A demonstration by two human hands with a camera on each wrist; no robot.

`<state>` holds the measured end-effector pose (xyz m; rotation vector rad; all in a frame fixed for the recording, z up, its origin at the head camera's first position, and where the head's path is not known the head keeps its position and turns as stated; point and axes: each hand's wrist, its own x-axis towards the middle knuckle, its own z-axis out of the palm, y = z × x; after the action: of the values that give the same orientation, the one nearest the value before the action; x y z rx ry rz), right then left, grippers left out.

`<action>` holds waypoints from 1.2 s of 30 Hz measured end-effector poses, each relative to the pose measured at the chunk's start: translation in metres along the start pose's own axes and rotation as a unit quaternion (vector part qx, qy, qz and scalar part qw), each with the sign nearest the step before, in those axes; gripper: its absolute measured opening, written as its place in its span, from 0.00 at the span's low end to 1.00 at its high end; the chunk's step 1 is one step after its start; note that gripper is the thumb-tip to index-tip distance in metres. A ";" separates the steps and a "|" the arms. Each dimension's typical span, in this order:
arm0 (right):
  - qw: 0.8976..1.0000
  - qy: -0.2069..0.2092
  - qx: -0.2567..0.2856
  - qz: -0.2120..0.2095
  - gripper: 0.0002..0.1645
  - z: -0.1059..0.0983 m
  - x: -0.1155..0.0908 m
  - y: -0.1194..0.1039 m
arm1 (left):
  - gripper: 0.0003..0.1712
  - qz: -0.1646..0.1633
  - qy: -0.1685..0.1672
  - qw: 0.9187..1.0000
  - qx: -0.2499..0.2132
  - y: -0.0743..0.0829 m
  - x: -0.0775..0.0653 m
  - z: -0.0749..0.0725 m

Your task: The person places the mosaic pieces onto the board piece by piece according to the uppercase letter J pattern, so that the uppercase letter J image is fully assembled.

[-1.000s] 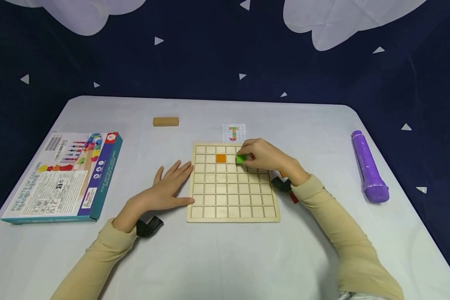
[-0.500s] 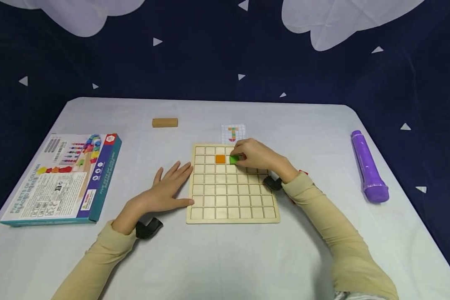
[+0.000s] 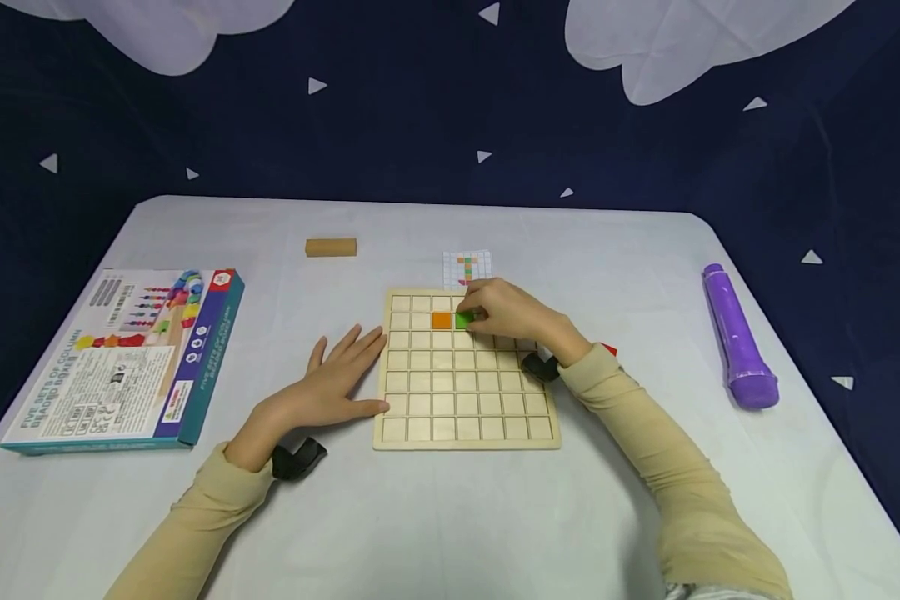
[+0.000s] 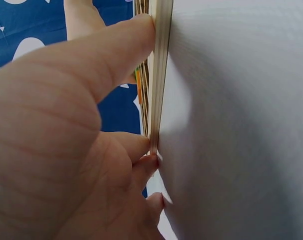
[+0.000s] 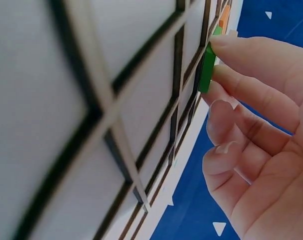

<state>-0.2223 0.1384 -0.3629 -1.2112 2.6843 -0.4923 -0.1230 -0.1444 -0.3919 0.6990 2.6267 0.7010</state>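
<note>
A wooden grid board (image 3: pixel 442 406) lies on the white table. One orange square tile (image 3: pixel 441 320) sits in a cell of its second row. My right hand (image 3: pixel 513 313) pinches a green square tile (image 3: pixel 463 320) at the cell just right of the orange one. In the right wrist view the thumb and fingertips are on the green tile (image 5: pixel 208 65), which stands a little proud of the grid. My left hand (image 3: pixel 328 387) rests at the board's left edge with fingers spread, and the left wrist view shows its thumb and fingertips touching the board's side (image 4: pixel 161 65).
A small pattern card (image 3: pixel 467 267) lies behind the board, partly covered by the right hand. Further left is a wooden block (image 3: pixel 331 247). A boxed toy set (image 3: pixel 120 358) lies at left, a purple flashlight (image 3: pixel 738 337) at right. A red piece (image 3: pixel 610 349) shows beside the right sleeve.
My right hand has moved left along the second row with the green tile, now beside the orange tile. My left hand stays at the board's edge.
</note>
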 end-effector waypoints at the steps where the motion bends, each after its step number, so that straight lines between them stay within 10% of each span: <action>1: 1.000 0.000 0.000 0.001 0.11 0.000 0.000 0.000 | 0.53 0.000 0.000 1.000 0.000 0.000 0.000 0.000; 36: 0.998 0.068 0.012 0.012 0.10 -0.024 -0.039 0.006 | 0.52 0.000 0.001 1.000 -0.002 0.003 -0.001 0.000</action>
<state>-0.2075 0.1766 -0.3427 -1.1770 2.7945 -0.6226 -0.1213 -0.1430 -0.3899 0.6986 2.6264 0.7078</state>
